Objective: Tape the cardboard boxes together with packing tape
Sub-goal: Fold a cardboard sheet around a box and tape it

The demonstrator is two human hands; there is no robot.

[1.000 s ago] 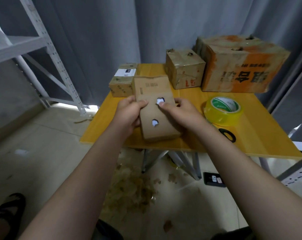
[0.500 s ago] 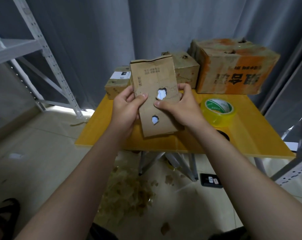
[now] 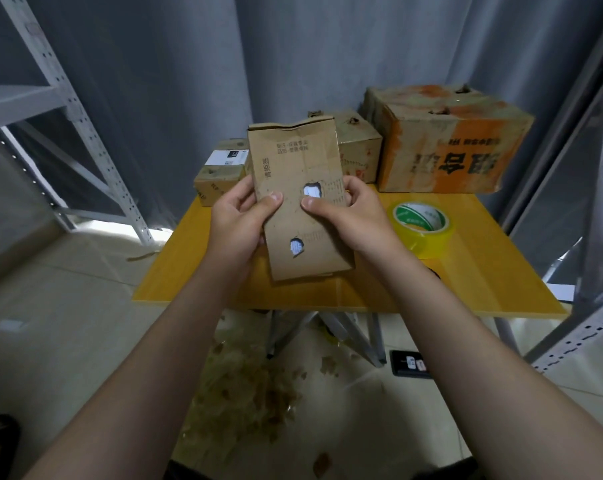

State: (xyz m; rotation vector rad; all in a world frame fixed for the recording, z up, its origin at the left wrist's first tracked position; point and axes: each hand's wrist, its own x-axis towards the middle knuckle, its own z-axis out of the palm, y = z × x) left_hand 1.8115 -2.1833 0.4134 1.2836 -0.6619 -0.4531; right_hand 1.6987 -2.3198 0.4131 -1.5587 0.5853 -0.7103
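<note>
Got the flat cardboard box pinched in both grips: left grip on its left edge, right grip on its right edge, thumbs on the front. Held up off the counter, long axis pointing up and tipped a bit away. Over to the right, near the right grip: tape roll lying flat. So, guessing, easier to reach with the right. Behind, along the far edge: small labelled box, mid box, big orange box.
</note>
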